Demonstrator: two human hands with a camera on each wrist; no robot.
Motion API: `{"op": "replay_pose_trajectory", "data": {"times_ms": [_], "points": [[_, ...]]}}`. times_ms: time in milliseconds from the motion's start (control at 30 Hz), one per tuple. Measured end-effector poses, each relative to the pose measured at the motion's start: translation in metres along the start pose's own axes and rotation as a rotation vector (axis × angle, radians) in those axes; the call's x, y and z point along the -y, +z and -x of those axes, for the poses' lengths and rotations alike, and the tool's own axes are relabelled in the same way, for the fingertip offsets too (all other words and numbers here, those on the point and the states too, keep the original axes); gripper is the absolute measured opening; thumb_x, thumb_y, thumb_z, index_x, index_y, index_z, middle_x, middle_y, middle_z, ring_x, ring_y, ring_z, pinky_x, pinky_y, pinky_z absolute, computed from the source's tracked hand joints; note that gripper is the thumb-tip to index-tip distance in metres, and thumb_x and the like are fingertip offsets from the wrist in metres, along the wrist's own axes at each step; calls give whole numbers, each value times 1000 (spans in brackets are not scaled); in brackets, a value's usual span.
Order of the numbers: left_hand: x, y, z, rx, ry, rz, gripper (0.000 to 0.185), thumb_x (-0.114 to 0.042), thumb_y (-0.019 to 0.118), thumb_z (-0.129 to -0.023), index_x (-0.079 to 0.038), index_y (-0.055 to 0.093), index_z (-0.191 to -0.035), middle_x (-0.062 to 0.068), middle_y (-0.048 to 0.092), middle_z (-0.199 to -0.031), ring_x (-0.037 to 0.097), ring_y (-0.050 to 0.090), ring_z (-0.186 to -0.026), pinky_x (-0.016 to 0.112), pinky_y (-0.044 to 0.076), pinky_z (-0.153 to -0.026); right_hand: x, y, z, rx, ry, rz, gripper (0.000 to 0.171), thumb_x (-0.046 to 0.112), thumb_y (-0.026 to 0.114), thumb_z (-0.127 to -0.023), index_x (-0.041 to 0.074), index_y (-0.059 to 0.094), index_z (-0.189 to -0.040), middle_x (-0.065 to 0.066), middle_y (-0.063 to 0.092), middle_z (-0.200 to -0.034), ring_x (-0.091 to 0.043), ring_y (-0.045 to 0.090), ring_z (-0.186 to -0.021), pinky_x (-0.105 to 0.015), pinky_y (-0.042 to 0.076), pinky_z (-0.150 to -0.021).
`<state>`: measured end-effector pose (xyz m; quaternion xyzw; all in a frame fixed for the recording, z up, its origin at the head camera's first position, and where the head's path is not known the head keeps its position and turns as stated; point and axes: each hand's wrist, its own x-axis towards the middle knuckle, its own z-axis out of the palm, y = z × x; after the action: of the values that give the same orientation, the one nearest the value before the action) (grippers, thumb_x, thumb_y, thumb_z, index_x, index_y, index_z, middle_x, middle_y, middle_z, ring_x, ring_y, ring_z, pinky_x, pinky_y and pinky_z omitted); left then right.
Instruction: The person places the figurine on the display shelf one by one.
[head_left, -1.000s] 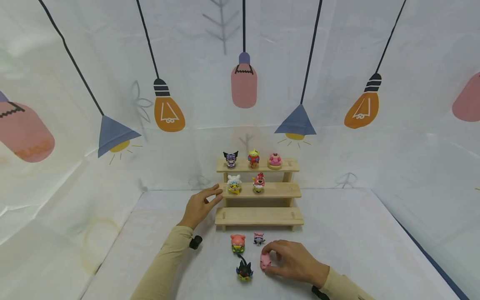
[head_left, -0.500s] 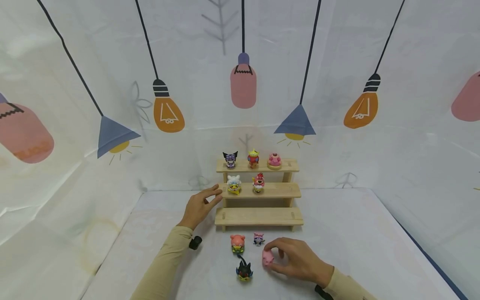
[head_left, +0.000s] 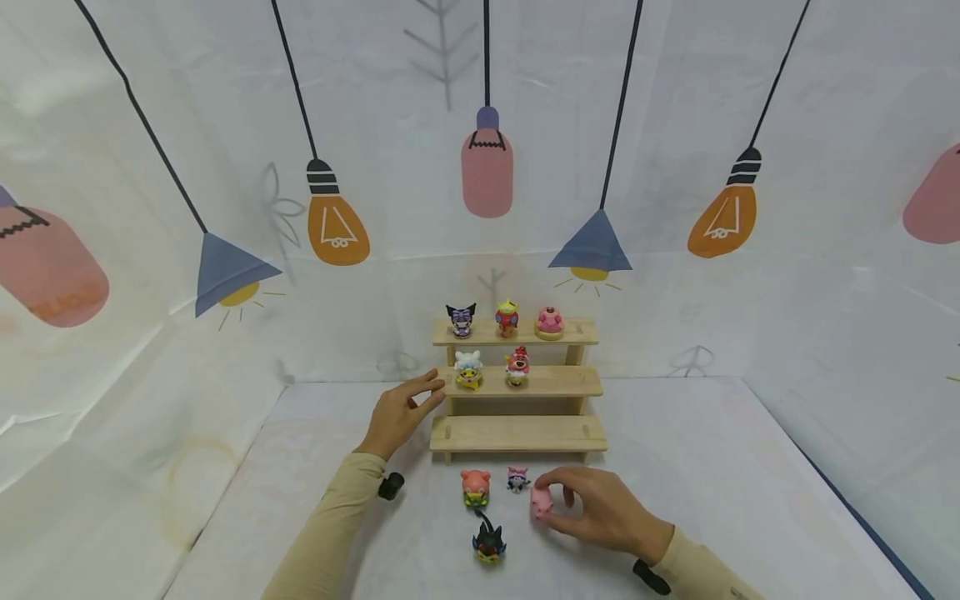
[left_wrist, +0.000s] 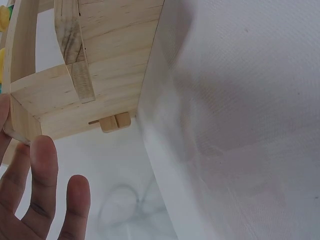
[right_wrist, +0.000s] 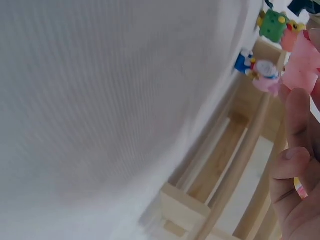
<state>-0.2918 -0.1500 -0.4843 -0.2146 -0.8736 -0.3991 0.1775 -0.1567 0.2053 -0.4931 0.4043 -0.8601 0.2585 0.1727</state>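
Observation:
My right hand (head_left: 603,512) pinches a small pink pig figurine (head_left: 541,502) between thumb and fingers, in front of the wooden shelf. In the right wrist view the pink figurine (right_wrist: 302,62) is partly cut off at the edge. My left hand (head_left: 397,417) is at the left end of the three-tier wooden display shelf (head_left: 517,433), fingertips at the middle tier. The left wrist view shows its fingers (left_wrist: 44,155) fairly straight beside the tier's end. On the table stand a small pink-and-purple figurine (head_left: 517,478), a coral-pink figurine (head_left: 476,487) and a black one with a tail (head_left: 489,543).
The top tier bears a black-and-purple figurine (head_left: 461,320), a green-headed one (head_left: 507,317) and a pink one (head_left: 550,322). On the middle tier are a white-hooded yellow figurine (head_left: 468,369) and a red-and-white one (head_left: 517,366). A printed white sheet (head_left: 660,317) stands behind.
My right hand has moved slightly right and toward the shelf with the pig figurine in its pinch. The left hand stays where it was.

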Motion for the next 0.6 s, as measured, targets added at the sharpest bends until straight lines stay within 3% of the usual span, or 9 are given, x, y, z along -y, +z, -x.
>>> {"op": "replay_pose_trajectory", "data": {"times_ms": [333,600], "points": [[-1,0,0,-2,3,-3,31,-40,70,-96,-25,76,-123,-6,63,-137,6,58,-63,26,50,-59,-13,-10,-3,-16,78,0,40,35,87,-83,23,70,-117,18,67,-104,1,53,-71,-14,42,-60],[0,1,0,-5,5,-3,30,-39,70,-97,-25,76,-123,-6,63,-137,8,59,-62,26,50,-59,-21,-15,-7,-61,79,22,41,33,89,-80,20,73,-116,14,69,-104,0,52,-70,-14,41,-60]]}}
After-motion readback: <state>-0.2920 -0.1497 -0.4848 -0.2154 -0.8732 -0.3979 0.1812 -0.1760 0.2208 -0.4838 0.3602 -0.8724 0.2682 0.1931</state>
